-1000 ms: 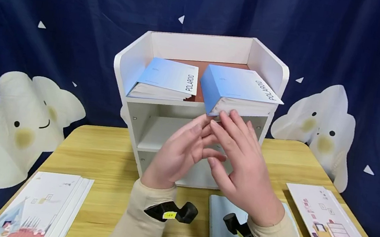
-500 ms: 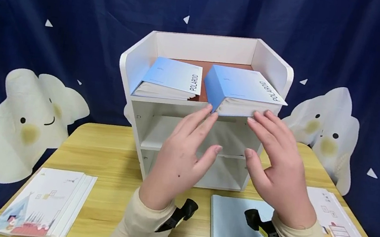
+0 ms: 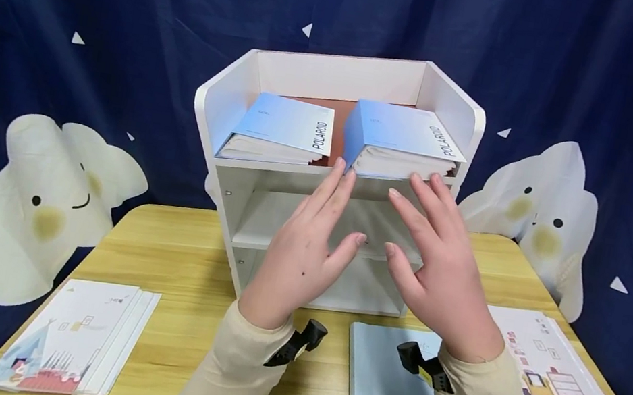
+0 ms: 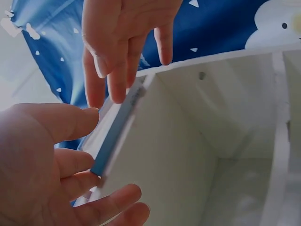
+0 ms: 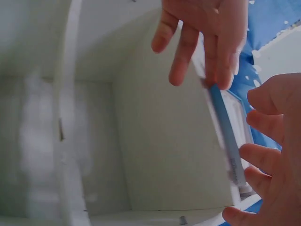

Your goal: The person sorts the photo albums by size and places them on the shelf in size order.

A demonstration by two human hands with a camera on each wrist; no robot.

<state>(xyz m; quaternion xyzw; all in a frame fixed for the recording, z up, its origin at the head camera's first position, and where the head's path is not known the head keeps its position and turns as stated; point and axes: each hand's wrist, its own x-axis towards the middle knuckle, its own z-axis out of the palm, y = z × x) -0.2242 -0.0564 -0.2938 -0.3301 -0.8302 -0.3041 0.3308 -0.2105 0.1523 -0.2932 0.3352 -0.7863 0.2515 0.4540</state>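
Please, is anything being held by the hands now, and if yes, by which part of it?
Nothing is held: the left hand and right hand are at the near edge of the thicker POLAROID album, fingers extended, not gripping it.

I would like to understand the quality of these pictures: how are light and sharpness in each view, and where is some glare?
Head view: bright, fairly sharp, "POLAROID" readable on the right-hand album; left wrist view: dimmer, softer, pale glare along the left edge by the left hand; right wrist view: dim, soft, whitish reflections inside the shelf unit.
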